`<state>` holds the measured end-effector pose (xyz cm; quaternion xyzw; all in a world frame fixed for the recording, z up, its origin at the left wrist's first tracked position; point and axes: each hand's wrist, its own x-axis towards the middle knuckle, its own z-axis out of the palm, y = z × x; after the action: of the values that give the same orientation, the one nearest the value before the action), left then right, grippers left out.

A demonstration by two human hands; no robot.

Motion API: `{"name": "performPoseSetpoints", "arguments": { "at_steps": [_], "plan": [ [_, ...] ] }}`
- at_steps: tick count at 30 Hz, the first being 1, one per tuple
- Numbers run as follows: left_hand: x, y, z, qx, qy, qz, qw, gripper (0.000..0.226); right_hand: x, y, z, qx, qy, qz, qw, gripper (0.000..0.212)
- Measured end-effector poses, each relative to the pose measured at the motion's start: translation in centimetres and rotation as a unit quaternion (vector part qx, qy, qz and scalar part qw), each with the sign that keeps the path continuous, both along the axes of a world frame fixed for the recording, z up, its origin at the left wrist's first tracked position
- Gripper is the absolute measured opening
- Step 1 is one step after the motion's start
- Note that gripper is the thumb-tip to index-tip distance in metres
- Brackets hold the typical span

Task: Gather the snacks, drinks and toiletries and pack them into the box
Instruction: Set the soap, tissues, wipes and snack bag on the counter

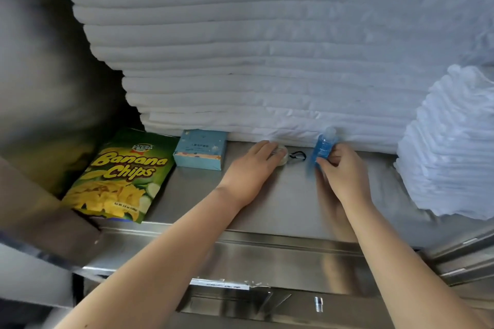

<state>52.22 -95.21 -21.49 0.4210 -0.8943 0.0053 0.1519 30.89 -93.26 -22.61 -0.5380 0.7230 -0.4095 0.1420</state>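
Green "Banana Chips" bag (117,176) beside light-blue box (200,149)

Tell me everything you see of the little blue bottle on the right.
The blue bottle is small, of see-through blue plastic by its look, with a paler rounded cap on top and a label too blurred to read. It is about upright, its blurred base on or just above the steel shelf, right before the stack of folded white cloth. The right hand pinches its lower part with curled fingers. A black loop lies apart to its left.
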Motion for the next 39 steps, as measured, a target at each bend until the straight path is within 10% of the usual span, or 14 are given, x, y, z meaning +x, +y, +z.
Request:
{"name": "performPoseSetpoints", "arguments": {
  "at_steps": [39],
  "plan": [
    [4.7,-0.2,1.2,-0.06,-0.003,0.072,0.996,0.048,6.3,-2.2,1.3,0.036,0.057,0.089,0.994,0.019]
  ]
}}
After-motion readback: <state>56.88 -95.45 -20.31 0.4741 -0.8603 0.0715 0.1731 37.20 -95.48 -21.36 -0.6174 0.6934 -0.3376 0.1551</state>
